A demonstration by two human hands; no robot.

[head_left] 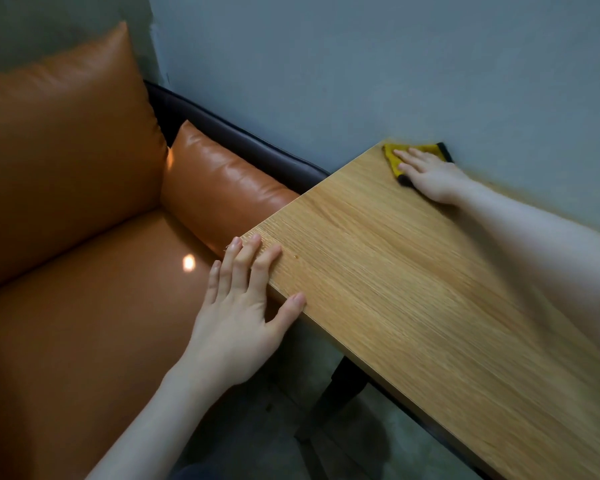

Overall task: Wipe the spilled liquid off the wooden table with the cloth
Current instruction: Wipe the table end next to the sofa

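At the table's far corner, about one o'clock in the head view, the right hand (430, 174) is pressing flat, fingers straight, on the yellow cloth (394, 157). The left hand (243, 306) is lying open along the near edge of the wooden table (413, 271) at seven o'clock. No liquid is showing. Risk: the cloth is sitting against the wall (361, 64), so a further push would be bunching it or driving it off the corner. Open tabletop is running toward four o'clock; the orange sofa (84, 202) is crowding nine o'clock.

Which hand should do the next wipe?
Right hand: it already presses flat on the yellow cloth at the table's far corner. The left hand only rests on the near edge.
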